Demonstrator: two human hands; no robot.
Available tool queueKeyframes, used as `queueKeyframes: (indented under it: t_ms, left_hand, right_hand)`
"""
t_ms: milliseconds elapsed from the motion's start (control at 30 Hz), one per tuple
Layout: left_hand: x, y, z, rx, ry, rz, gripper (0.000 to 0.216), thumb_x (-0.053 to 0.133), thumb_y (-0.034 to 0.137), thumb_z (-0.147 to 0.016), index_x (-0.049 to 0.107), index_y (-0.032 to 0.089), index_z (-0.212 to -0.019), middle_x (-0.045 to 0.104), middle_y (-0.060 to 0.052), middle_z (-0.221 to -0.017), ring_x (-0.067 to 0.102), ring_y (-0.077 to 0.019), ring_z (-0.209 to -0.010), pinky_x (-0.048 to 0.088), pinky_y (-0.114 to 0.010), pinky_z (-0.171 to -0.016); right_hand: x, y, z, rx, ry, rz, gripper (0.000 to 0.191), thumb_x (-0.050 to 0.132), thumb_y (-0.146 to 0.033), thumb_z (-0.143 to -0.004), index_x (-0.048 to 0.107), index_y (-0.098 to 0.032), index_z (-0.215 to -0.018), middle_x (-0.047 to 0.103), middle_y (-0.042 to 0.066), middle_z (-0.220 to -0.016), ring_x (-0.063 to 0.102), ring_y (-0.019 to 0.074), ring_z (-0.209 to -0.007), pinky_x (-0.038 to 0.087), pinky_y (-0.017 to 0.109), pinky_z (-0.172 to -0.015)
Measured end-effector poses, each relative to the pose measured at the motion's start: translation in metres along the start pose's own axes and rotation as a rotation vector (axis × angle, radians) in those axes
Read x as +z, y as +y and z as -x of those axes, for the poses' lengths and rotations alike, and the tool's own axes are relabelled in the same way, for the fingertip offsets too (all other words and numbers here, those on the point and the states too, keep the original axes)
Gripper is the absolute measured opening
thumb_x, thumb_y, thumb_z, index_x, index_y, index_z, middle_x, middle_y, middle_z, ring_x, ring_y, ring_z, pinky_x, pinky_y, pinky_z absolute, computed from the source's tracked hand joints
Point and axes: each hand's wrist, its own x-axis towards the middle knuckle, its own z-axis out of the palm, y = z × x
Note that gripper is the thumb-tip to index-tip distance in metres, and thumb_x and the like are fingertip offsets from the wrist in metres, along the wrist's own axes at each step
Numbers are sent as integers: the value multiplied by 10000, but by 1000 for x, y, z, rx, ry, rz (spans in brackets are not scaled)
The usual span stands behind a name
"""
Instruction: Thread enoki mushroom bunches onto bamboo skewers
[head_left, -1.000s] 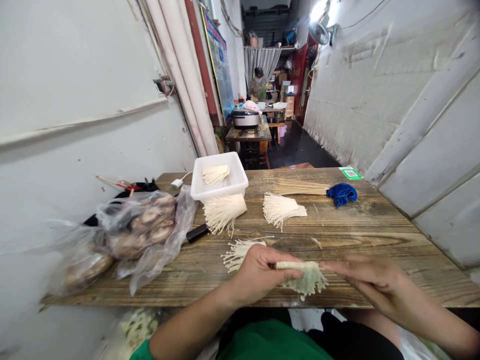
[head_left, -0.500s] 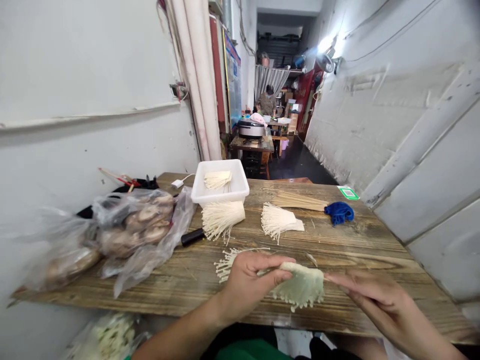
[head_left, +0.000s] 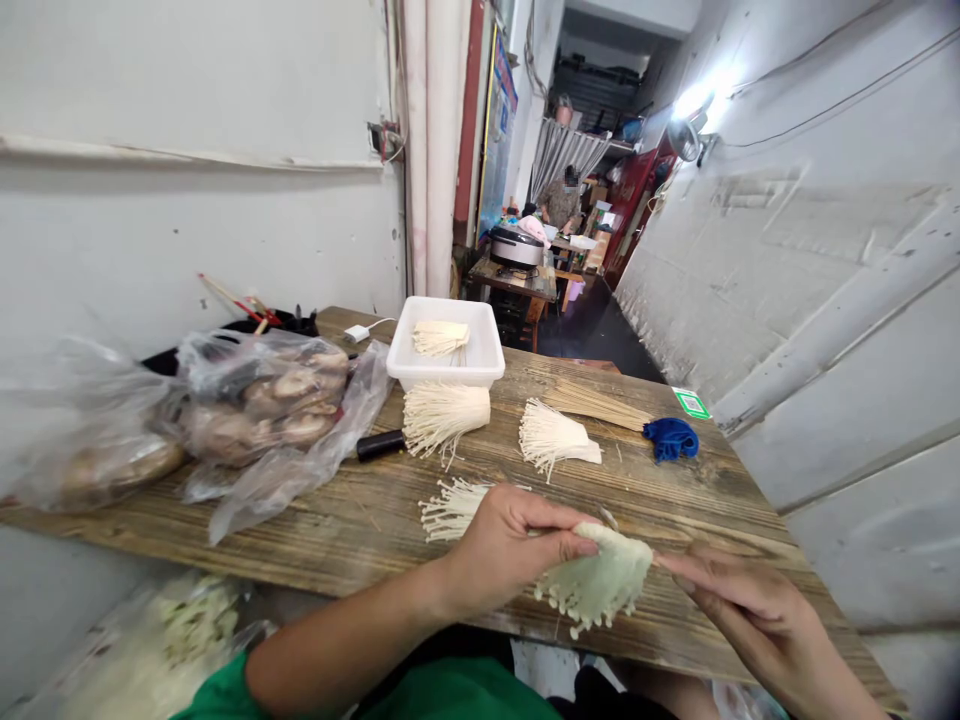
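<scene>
- The left hand (head_left: 504, 545) pinched a flat fan of enoki mushrooms (head_left: 598, 580) between thumb and fingers, gripping it at the stem end, caps hanging toward 6 o'clock over the near edge of the wooden table (head_left: 697, 500).
- The right hand (head_left: 739, 605) reached in from 4 o'clock, fingers stretched almost flat, fingertips touching the fan's right edge; whether they actually pinched any strands could not be told.
- Just behind the left hand, at 10 o'clock from it, lay a small loose tuft of enoki (head_left: 448, 508), partly hidden by the knuckles.
- Farther up the table sat 2 bigger bunches: a thick bundle (head_left: 444, 415) touching the front of the white tub (head_left: 480, 368), and a flatter spread bunch (head_left: 553, 440) at 3 o'clock from it.
- Inside the tub rested 1 portion of enoki (head_left: 441, 338); judged from that, only a little had been put away and most of the mushrooms were left to handle.
- A dark knife handle (head_left: 379, 444) poked out at 9 o'clock from the thick bundle, beside clear plastic bags of brown mushrooms (head_left: 262, 410).
- A pile of thin wooden skewers (head_left: 596, 402) lay at 1 o'clock from the flatter bunch, with a blue cloth (head_left: 671, 438) just beyond its right end.
- Another person sat far down the corridor at 12 o'clock, too small to make out clearly.
</scene>
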Motion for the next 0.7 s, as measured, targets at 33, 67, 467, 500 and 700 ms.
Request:
queueKeyframes:
  t_ms: [33,67,467,500,700]
  left_hand:
    - [0,0,0,1,2,-1,161,717,249,-740,762,223,-892,763,-40,-811,675,-124,-626,495,-192,-568]
    - [0,-1,0,3,2,-2,162,719,252,-739,761,226,-893,763,-38,-811,674,-125,-626,494,-194,-566]
    - [5,-8,-3,0,21,44,171,727,230,-722,762,189,-884,759,-50,-856,712,-174,-725,558,-238,-665]
    - [5,-8,-3,22,33,11,174,722,231,-728,761,187,-892,759,-51,-872,715,-181,-758,563,-252,-702]
    - [-10,2,-2,286,170,-511,480,748,329,-714,644,211,-1167,682,-90,-1160,638,-223,-1066,484,-366,-966]
  right_hand:
    - [0,0,-1,3,-2,-9,471,504,-82,-857,603,-362,-1222,719,11,-942,693,161,-839,537,184,-583]
    - [1,0,-1,6,-7,-16,472,504,-83,-857,602,-366,-1222,717,8,-915,692,162,-840,539,188,-592]
    - [11,-1,-6,13,42,-24,394,512,-94,-864,641,-316,-1163,706,-4,-805,688,137,-769,548,198,-639]
    - [11,-2,-7,14,67,-1,359,521,-98,-863,653,-296,-1132,716,3,-839,691,138,-779,549,195,-646]
    - [21,-1,-4,30,162,227,177,507,-157,-900,653,-201,-989,724,38,-877,686,139,-776,541,214,-676]
